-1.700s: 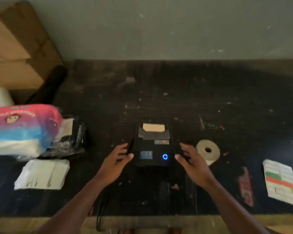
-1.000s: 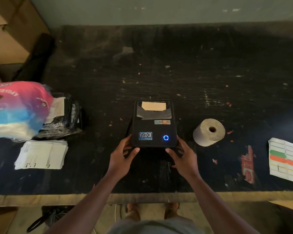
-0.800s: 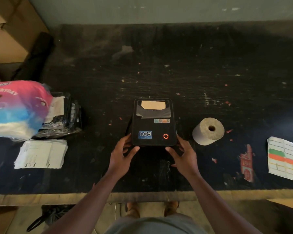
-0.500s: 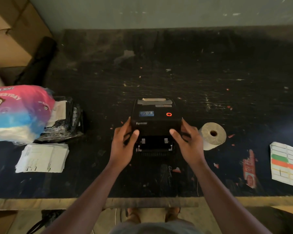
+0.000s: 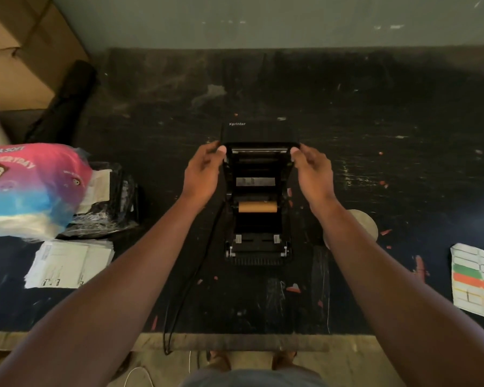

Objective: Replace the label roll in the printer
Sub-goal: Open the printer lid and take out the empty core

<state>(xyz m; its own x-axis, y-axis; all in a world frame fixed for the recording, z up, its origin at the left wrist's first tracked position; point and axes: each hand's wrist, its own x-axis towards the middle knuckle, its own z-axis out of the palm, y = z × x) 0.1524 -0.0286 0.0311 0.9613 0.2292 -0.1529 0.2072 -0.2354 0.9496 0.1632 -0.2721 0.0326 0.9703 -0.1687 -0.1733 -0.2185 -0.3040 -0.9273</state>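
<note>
At the centre of the frame, the black plastic label printer [image 5: 256, 219] is sitting open on the scuffed black desk [image 5: 347, 107]. The left hand [image 5: 203, 170] and right hand [image 5: 312, 170] are pinching the 2 corners of its raised lid [image 5: 260, 132]. A bare brown cardboard core [image 5: 257, 207] is lying inside. The white label roll [image 5: 365, 223] is resting right of centre, partly hidden by the right forearm.

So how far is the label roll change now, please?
Done: the printer lid is swung open. In hand: the left hand and right hand hold the lid's corners. Left: the bare brown core sits in the bay, not yet removed; the new roll lies on the table, partly behind the right forearm.
</note>
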